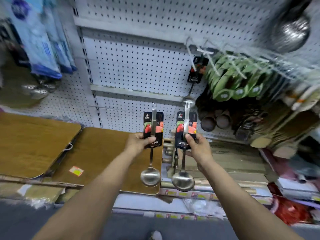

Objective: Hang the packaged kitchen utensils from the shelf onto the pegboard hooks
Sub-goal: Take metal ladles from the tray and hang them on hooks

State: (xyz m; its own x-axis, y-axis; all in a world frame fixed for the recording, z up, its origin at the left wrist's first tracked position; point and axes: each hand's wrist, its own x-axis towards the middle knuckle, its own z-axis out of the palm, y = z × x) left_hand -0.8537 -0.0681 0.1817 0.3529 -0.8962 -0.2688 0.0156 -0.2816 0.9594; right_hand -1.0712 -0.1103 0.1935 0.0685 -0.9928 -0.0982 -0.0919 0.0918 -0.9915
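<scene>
The left hand [138,142] grips one carded steel ladle [152,146] by its card, bowl hanging below the wrist; the right hand [197,149] pinches a second carded ladle [184,149] just beside it; both are upright before the pegboard [138,66]; another ladle [195,75] hangs on a hook above the right hand.

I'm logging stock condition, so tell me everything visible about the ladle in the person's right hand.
The ladle is shiny silver metal with a long flat handle and a round bowl. A black card sleeve with red food pictures and a white logo wraps its upper handle. It hangs upright, bowl down, with the handle tip above the card. The right hand grips it at the card's lower edge, thumb on the front. It is held in front of the pegboard, not yet hung.
</scene>
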